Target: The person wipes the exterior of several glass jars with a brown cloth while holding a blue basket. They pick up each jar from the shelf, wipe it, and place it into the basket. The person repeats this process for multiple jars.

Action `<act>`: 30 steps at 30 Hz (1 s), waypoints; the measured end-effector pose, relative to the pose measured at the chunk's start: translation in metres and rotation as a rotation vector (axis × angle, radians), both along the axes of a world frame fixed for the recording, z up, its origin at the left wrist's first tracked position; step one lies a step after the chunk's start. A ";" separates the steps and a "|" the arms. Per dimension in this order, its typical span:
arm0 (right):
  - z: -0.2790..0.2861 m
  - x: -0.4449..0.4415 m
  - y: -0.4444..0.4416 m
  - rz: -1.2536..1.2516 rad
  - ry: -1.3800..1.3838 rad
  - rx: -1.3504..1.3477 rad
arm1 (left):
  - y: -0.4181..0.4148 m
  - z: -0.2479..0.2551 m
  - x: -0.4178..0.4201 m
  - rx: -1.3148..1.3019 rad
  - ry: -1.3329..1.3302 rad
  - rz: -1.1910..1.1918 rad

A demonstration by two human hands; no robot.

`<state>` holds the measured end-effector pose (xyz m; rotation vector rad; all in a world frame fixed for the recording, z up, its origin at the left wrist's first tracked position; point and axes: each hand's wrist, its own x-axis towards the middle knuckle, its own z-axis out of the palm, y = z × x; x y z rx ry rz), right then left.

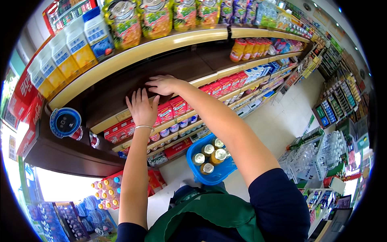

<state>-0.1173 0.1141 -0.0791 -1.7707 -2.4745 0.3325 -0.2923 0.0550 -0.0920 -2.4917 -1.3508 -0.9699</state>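
Note:
My left hand (142,108), with a bracelet at the wrist, is spread flat at the front part of a dark brown shelf board (118,81). Just beyond it and to the right, my right hand (163,84) lies palm down over the same board, fingers loosely apart. Neither hand holds anything; whether each palm presses on the board, I cannot tell. Farther right on this shelf stands a row of orange jars (239,50) with red lids. Below my arms, a blue plastic basket (216,178) holds several jars (218,155) with silver lids, partly hidden by my right forearm.
The upper shelf carries milk cartons (75,48) and yellow pouches (155,18). Red boxes (178,107) fill the shelf beneath. A round blue-rimmed tub (65,122) stands on the left side shelf. Packs of clear bottles (329,148) stand to the right.

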 end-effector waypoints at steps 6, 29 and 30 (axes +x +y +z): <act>0.038 0.115 -0.063 -0.700 -0.050 0.061 | -0.024 0.002 0.042 -0.058 0.010 -0.087; 0.026 0.233 -0.090 -0.205 0.096 0.101 | -0.043 -0.009 0.209 0.164 0.025 -0.139; 0.026 0.235 -0.084 -0.189 0.092 0.125 | -0.041 -0.011 0.205 0.161 0.039 -0.121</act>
